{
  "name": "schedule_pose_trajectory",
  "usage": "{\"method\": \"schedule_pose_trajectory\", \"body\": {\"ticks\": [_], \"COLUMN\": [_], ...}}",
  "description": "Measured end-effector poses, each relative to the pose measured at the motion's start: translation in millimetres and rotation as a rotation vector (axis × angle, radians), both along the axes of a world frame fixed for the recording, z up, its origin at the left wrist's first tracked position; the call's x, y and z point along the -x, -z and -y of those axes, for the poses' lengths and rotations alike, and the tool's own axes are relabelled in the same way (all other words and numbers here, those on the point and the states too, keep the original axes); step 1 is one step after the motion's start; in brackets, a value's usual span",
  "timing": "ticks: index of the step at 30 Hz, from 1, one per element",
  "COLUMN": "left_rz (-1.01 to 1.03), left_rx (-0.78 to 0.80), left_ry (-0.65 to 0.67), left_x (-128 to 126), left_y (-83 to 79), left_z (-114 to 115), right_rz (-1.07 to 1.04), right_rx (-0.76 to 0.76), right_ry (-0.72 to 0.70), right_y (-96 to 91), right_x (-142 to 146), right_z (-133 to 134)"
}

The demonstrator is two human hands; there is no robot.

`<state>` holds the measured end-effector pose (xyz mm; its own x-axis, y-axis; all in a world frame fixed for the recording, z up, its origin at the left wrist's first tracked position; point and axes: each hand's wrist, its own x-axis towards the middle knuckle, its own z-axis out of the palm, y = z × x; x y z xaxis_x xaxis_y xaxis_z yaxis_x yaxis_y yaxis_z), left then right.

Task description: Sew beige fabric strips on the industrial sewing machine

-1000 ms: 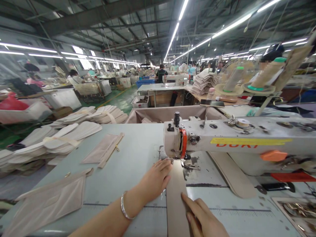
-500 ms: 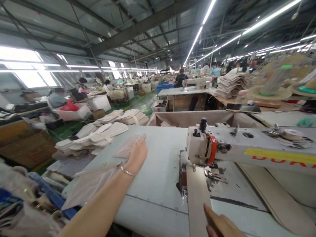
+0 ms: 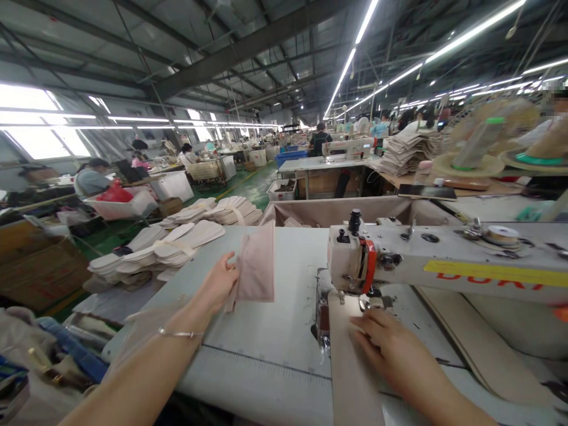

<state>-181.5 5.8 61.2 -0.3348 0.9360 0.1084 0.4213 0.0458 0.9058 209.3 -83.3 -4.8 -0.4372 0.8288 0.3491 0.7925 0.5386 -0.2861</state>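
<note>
While a brown box [image 3: 44, 269] stands at the left border, a heap of cloth [image 3: 66, 355] with some blue pieces lies below it, nearer to the viewer. Further back, a co-worker in a grey-blue top [image 3: 91, 177] sits beside a white bin [image 3: 142, 204], and in this bin there is a red bag [image 3: 116, 193]. Next to the right come pale flat pieces [image 3: 190, 239] with rounded ends, in bundles, just beyond the left edge of the table [image 3: 293, 331]. On the table, a second pouch [image 3: 144, 331] is partly covered by the person's left forearm, which wears a thin bracelet [image 3: 181, 333]. The left hand [image 3: 219, 284] has its fingers bent and grips the left edge of the pink pouch [image 3: 260, 266]. This pouch is over the left part of the table, well apart from the sewing machine [image 3: 350, 260]; whether it touches the table everywhere, one cannot tell. Behind the table stands a cloth-sided bin [image 3: 337, 210]. Under the head of the machine, a beige strip [image 3: 352, 373] runs toward the viewer. The right hand [image 3: 393, 343] has its fingers half bent, and their tips touch this strip near the needle area; whether they also pinch it, one cannot tell. More to the right, another beige strip [image 3: 483, 349] with a rounded end lies under the machine arm, and behind the machine a thread cone [image 3: 477, 145] with green top stands on a round holder
</note>
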Motion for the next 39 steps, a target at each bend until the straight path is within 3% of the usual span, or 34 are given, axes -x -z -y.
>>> {"method": "schedule_pose_trajectory", "body": {"ticks": [2, 4, 6, 8, 11, 13, 17, 21, 28, 33, 39], "left_rz": [-0.127, -0.432, -0.758, -0.917, -0.923, -0.905, -0.812, -0.58, -0.501, -0.506, -0.52], "left_rx": [-0.025, -0.09, -0.135, -0.13, -0.122, -0.128, -0.133, -0.105, -0.014, -0.013, -0.045], "left_ry": [0.049, 0.21, 0.409, 0.55, 0.674, 0.719, 0.79, 0.91, 0.73, 0.695, 0.688], "left_x": [-15, -33, -53, -70, -87, -92, -100, -130, -182, -189, -195], "left_y": [17.7, 31.9, 39.6, 41.2, 36.6, 32.1, 25.1, 25.6, 41.1, 46.1, 41.1], "left_z": [15, 16, 3, -17, -37, -37, -14, 12, 11, 4, 7], "right_rz": [0.023, 0.049, 0.071, 0.091, 0.115, 0.121, 0.104, 0.093, 0.098, 0.084, 0.088], "right_rx": [-0.073, -0.116, -0.142, -0.155, -0.153, -0.146, -0.146, -0.146, -0.111, -0.127, -0.152], "right_ry": [-0.018, -0.024, -0.02, -0.005, 0.025, 0.038, 0.05, 0.062, 0.054, 0.067, 0.058], "right_y": [6.3, 14.6, 20.7, 22.6, 19.0, 15.5, 11.2, 9.4, 6.0, 6.4, 5.0], "right_x": [2, 4, 5, 6, 8, 10, 14, 14, 14, 15, 15], "right_z": [-11, -16, -15, -13, -9, -8, -7, -7, -7, -7, -6]}}
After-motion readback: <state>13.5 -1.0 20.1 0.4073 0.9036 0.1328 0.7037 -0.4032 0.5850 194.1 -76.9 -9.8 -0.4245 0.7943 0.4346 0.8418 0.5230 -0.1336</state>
